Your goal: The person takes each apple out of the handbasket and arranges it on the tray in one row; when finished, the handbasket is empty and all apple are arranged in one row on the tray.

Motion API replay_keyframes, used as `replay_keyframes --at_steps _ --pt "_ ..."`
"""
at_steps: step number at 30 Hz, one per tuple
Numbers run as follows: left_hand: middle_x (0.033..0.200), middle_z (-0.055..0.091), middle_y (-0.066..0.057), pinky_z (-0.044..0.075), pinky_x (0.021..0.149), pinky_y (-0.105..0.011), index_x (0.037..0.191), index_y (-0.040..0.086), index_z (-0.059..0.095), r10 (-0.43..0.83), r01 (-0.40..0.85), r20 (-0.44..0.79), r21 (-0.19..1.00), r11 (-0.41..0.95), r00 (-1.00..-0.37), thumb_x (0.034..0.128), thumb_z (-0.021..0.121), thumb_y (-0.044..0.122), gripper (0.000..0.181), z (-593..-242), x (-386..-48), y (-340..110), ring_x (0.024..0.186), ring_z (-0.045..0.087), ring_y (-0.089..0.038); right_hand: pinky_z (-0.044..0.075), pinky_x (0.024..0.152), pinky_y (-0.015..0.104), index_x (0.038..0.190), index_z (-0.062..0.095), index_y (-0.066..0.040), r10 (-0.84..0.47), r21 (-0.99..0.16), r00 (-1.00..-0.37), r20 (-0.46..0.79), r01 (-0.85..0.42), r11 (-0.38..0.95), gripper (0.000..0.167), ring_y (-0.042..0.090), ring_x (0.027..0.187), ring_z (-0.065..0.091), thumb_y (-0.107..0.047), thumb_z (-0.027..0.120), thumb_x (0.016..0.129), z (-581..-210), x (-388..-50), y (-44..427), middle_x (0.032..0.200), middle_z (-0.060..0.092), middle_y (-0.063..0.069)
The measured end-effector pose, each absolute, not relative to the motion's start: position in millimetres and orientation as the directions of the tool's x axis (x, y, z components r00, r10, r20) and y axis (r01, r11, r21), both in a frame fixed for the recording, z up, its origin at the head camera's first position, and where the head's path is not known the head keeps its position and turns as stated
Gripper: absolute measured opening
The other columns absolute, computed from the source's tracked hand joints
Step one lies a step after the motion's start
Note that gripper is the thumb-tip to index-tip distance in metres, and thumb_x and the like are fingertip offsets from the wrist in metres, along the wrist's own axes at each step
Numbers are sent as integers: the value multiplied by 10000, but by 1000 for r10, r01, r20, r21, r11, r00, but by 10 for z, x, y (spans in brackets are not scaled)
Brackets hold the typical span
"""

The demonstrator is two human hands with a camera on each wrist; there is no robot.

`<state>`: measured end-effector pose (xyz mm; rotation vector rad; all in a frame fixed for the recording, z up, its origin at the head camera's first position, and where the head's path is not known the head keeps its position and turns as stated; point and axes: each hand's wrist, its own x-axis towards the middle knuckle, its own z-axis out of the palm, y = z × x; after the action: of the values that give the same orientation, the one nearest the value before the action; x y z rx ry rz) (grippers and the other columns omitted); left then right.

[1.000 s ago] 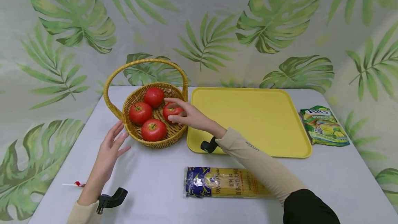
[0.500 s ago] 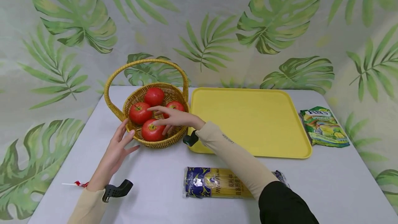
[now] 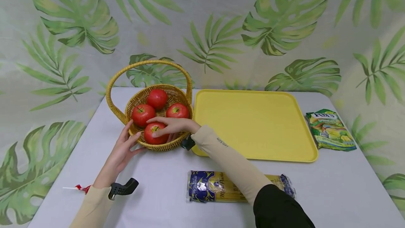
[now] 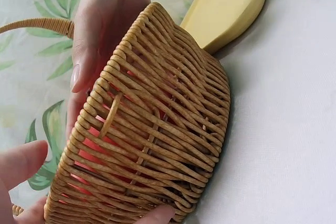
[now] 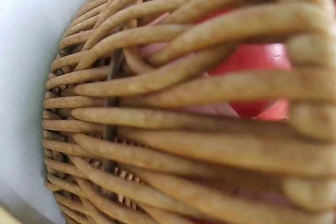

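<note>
The wicker basket (image 3: 167,147) holds several red apples. My right hand (image 3: 177,125) reaches over its right rim, with thumb and fingers curved round the front apple (image 3: 151,137); some fingertips are hidden inside. In the left wrist view that hand (image 4: 105,19) comes over the rim of the basket (image 4: 152,108). My left hand (image 3: 119,152) rests its fairly straight, spread fingers against the basket's front-left side; a fingertip (image 4: 159,214) lies on the weave. Close up, the right wrist view shows the basket wall (image 5: 173,145) with red apple (image 5: 252,72) behind its gaps.
A yellow tray (image 3: 246,126) lies right of the basket, close to it. Beyond its right edge is a green candy bag (image 3: 330,130). A pasta packet (image 3: 202,185) lies in front, partly beneath my right forearm. A wrapped lollipop (image 3: 83,188) is beside my left wrist.
My right hand has moved from the right-hand apple leftward and forward to the front apple. My left hand has shifted slightly right along the basket's side. The basket stays put.
</note>
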<state>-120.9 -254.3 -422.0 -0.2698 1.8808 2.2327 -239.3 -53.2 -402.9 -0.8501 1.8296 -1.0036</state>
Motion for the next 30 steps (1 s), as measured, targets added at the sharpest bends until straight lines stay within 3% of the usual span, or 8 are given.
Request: replay_keyframes --at_steps 4,10,13,16,19,25,30 --pt "1561 -225 -37 303 1015 -625 1542 280 -59 44 -266 -262 950 -162 -964 1020 449 128 744 -4247 -1218 -2546 1406 118 -367 570 713 344 1500 283 -245 -844 -885 -413 -342 -160 437 624 270 806 654 -286 577 951 -4041 -2367 -550 1409 344 66" --pt "1549 -257 -43 319 1002 -619 1543 280 -50 42 -250 -247 957 -148 -968 1015 458 102 754 -4284 -1218 -2560 1411 89 -358 444 927 270 1467 360 -136 -867 -865 -448 -219 -322 384 608 165 1169 430 -230 628 929 -4064 -2337 -592 1433 369 66" --pt "1551 -250 -46 322 1001 -614 1544 270 -45 39 -239 -236 961 -141 -971 1015 458 105 749 -4296 -1219 -2561 1410 89 -362 377 996 280 1443 406 -136 -856 -834 -487 -175 -388 392 595 171 1221 408 -244 654 914 -4085 -2333 -599 1425 407 61" --pt "1558 -230 -41 331 999 -605 1545 259 -44 35 -232 -230 964 -128 -973 1016 455 107 742 -4305 -1219 -2554 1411 86 -354 388 1005 312 1417 446 -164 -836 -802 -530 -140 -434 410 580 177 1181 462 -285 675 898 -4102 -2328 -589 1392 459 50" --pt "1561 -217 -44 342 996 -595 1545 252 -45 32 -231 -229 966 -113 -973 1019 448 108 736 -4306 -1219 -2544 1410 87 -351 454 933 315 1379 474 -207 -812 -798 -574 -110 -436 416 559 170 1070 539 -332 693 880 -4093 -2324 -567 1329 506 47" --pt "1555 -232 -61 333 1001 -600 1543 241 -61 37 -227 -225 969 -102 -974 1024 428 101 727 -4298 -1216 -2544 1401 116 -376 587 642 423 1345 462 -252 -778 -925 -616 -120 -215 313 553 336 685 661 -274 730 862 -3972 -2322 -467 1270 466 77" --pt "1551 -242 -58 331 1002 -606 1542 246 -67 34 -233 -231 967 -104 -972 1026 410 74 724 -4305 -1220 -2548 1401 127 -373 572 661 509 1340 486 -246 -761 -951 -645 -71 -187 247 544 339 684 651 -253 733 855 -3809 -2373 -314 1229 487 85"
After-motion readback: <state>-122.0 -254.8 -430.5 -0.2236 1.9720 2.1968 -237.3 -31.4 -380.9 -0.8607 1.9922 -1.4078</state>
